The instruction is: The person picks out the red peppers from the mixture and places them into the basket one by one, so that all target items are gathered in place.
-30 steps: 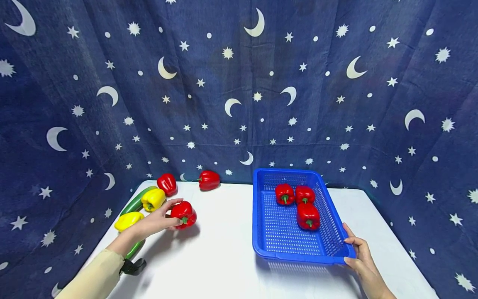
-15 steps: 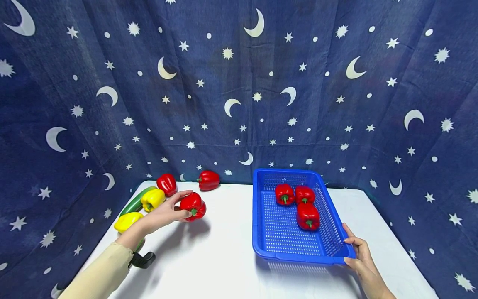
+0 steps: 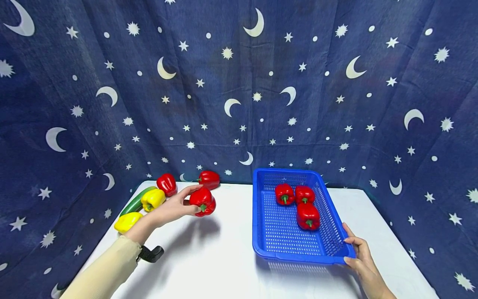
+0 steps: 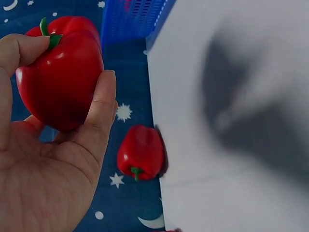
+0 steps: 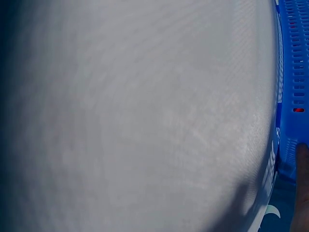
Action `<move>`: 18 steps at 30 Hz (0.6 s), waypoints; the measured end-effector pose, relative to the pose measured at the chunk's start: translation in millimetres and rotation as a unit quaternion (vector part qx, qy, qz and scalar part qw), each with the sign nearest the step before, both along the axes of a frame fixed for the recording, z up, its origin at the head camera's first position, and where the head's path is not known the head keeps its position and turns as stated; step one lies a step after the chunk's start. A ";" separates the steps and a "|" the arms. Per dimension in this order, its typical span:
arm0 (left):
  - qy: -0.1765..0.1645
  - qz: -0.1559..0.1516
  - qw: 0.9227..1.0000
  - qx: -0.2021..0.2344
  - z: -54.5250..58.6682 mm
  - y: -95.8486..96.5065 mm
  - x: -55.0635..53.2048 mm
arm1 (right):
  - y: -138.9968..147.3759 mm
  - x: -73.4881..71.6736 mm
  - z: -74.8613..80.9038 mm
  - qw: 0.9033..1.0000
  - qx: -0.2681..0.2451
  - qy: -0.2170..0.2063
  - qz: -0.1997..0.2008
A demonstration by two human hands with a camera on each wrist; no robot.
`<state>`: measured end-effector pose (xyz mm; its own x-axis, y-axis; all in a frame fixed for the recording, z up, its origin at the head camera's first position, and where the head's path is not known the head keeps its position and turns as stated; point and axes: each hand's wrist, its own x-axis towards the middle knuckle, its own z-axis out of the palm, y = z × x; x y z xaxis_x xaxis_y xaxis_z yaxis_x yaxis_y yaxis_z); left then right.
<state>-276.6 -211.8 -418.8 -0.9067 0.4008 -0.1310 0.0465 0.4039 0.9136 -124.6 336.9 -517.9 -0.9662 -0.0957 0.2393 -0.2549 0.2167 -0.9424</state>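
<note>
My left hand [image 3: 175, 209] grips a red bell pepper [image 3: 203, 202] between thumb and fingers, raised off the white table with its shadow below. In the left wrist view, the thumb lies by the green stem of this bell pepper [image 4: 65, 72]. At the right, my right hand [image 3: 364, 263] holds the near right corner of a blue plastic basket [image 3: 291, 259], thumb at the front rim and fingers along the side. Three red bell peppers [image 3: 308, 216] lie inside the basket. Only a finger [image 5: 302, 188] of the right hand shows against the basket in the right wrist view.
Two more red bell peppers, one upright-looking [image 3: 167, 184] and one on its side [image 3: 210, 179], lie at the table's back edge. Yellow bell peppers [image 3: 153, 199] and a long green vegetable [image 3: 134, 202] sit at the left. A star-patterned curtain [image 3: 239, 83] hangs behind the table [image 3: 220, 257].
My left hand has carried the red bell pepper up and to the right, away from the yellow peppers. The right hand and the basket have stayed in place.
</note>
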 end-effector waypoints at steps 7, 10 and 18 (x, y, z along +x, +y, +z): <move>0.010 -0.024 1.000 0.000 8.3 12.5 -2.6 | 0.6 -0.2 0.7 1.000 0.013 -0.012 -0.012; 0.008 -0.027 1.000 0.001 11.4 18.1 -3.8 | 0.3 -0.5 0.2 1.000 0.007 -0.009 -0.009; 0.024 -0.052 0.998 0.003 18.9 36.7 -10.1 | -0.2 -0.3 -0.8 1.000 0.000 0.002 -0.001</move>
<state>-286.7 -175.2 -399.9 -0.8656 0.4932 -0.0868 0.1308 0.3899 0.9115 -124.9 336.6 -518.8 -0.9654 -0.0938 0.2432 -0.2582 0.2178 -0.9412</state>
